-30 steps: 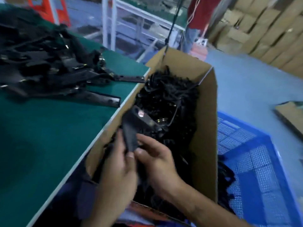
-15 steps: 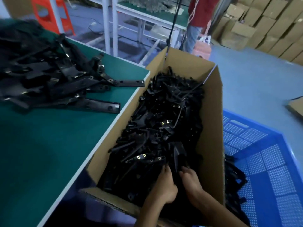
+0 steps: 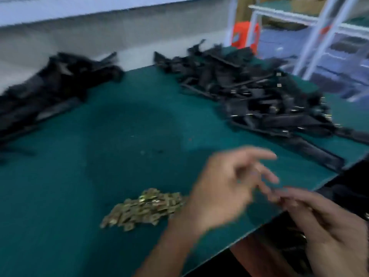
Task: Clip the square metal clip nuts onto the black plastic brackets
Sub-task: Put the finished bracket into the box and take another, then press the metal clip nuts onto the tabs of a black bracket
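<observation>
The frame is motion-blurred. A heap of brass-coloured square clip nuts (image 3: 143, 206) lies on the green table (image 3: 99, 156), near its front. Black plastic brackets are piled at the far right (image 3: 259, 96) and at the far left (image 3: 50, 92). My left hand (image 3: 225, 186) hovers just right of the nuts with its fingers spread and nothing in it. Over the table's right edge, my right hand (image 3: 319, 216) has its fingers stretched toward the left hand's fingertips and looks empty.
More black parts (image 3: 355, 186) show past the table's right edge. An orange stool (image 3: 243, 35) and a white metal frame (image 3: 319, 27) stand behind the table. A pale wall runs along the far side.
Both hands have come out of the cardboard box, leaving the bracket there, and now hang over the table. The view has swung left onto the table and the clip nuts.
</observation>
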{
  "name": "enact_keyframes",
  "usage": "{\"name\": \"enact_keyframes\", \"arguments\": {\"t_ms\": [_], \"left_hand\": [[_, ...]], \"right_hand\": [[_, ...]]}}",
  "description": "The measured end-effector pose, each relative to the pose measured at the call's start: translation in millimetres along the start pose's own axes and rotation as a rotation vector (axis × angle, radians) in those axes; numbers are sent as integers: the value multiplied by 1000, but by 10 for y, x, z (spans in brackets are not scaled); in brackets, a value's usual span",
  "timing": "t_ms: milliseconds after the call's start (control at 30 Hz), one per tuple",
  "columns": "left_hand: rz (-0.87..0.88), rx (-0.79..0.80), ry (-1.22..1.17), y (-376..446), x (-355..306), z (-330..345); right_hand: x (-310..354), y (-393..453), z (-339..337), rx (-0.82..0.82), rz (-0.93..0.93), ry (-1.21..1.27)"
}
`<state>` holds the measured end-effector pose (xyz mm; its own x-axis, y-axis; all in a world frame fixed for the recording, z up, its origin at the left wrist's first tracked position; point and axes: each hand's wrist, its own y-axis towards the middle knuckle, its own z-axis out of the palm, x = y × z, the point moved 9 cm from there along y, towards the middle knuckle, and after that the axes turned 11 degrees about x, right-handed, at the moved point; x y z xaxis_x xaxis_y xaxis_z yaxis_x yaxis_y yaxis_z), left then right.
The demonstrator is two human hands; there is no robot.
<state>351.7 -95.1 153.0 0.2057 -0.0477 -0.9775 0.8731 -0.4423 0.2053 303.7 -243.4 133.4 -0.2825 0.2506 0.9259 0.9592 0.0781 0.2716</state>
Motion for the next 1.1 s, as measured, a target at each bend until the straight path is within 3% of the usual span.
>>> {"name": "enact_keyframes", "arguments": {"t_ms": [100,167,333,433,600,767,867,933,1000,1100], "left_hand": [[38,-556,12,-438,-118,-1496],[40,-874,97,-888,-86,-2245],[-70,-1234,76,-1638,412,-3088],[21,-1280,62,-1752,500,-3243],[75,-1199,117,-1561,437,-3302],[97,-1177,35,-1565,511,-3347],[128,-1147,71,-1549,450,-3330],[134,-1126,68,-1533,437,-3324],[140,-1126,32,-1550,457,-3341],[141,-1137,16,-1558,482,-3337]], "right_hand": [[339,199,1066,413,-179,-30],[468,246,1591,572,-291,-75],[308,825,2439,767,-149,9],[178,1398,2932,731,-119,-78],[176,2255,4002,732,-149,-221],[633,2461,5255,842,-448,-347],[974,2524,5761,695,-686,-563],[1030,2681,5958,606,-637,-761],[927,2800,6103,680,-484,-877],[853,2818,6107,684,-591,-1028]]}}
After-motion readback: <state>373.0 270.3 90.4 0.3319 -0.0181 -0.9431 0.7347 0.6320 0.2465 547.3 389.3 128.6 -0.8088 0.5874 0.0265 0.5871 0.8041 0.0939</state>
